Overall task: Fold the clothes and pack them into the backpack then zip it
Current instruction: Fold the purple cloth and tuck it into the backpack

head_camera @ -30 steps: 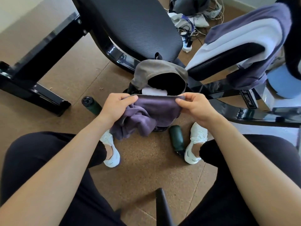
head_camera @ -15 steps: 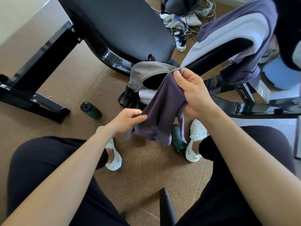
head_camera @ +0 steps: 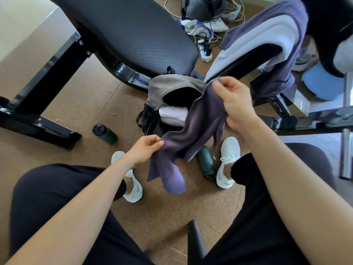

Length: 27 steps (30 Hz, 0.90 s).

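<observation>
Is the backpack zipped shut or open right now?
Open: the backpack gapes at its top, its dark inside and folded white clothing showing.

Cork-brown floor (head_camera: 80, 104), several things resting directly on it.

Open backpack (head_camera: 166, 88) stands on the floor against the weight bench (head_camera: 133, 35), whose black frame feet also sit on the floor. One dark green bottle (head_camera: 106, 132) lies left of the backpack; a second green bottle (head_camera: 206, 161) lies just beside the right white shoe (head_camera: 228, 161). Left white shoe (head_camera: 131, 188) planted nearer. Power strip (head_camera: 205, 52) with tangled cables at far side; light blue cap (head_camera: 322, 85) at right.
</observation>
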Motion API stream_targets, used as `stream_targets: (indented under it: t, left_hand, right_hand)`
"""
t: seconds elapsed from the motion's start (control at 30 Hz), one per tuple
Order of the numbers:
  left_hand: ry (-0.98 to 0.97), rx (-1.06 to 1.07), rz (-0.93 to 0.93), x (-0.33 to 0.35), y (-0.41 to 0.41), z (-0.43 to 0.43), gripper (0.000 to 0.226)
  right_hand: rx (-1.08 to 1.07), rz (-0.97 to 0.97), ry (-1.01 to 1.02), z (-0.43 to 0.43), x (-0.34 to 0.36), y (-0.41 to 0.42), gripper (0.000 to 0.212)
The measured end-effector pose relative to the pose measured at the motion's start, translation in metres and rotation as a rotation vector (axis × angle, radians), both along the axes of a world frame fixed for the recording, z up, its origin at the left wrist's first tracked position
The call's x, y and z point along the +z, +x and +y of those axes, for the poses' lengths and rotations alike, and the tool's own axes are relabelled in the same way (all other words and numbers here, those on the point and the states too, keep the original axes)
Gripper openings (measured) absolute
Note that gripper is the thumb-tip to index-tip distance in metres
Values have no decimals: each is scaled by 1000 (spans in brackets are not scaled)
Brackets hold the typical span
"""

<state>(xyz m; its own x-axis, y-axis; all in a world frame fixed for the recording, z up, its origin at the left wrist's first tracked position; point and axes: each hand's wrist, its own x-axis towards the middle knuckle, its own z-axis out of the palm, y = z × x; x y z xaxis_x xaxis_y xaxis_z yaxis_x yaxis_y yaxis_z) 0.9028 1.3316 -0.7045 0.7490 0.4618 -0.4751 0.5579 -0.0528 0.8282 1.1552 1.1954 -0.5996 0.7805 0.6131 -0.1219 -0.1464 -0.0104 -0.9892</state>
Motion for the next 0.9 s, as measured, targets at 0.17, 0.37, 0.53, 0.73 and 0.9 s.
stream_targets:
  t: [0.17, 0.37, 0.53, 0.73, 0.9]
  left_hand:
    - [35, -108, -176, 28, 18, -10, 21]
    - [50, -214, -251, 44, 25, -11, 16]
    - [11, -179, -230, 41, 22, -7, 13]
    - [108, -294, 9, 26, 12, 0, 21]
    - [108, -213, 108, 14, 2, 4, 22]
  right_hand:
    - [480, -285, -332, -5, -17, -21, 36]
    - [981, -252, -522, -5, -28, -39, 24]
    - [861, -187, -496, -3, -31, -36, 15]
    - [424, 45, -235, -5, -24, -13, 16]
    - [78, 135, -173, -6, -28, 10, 20]
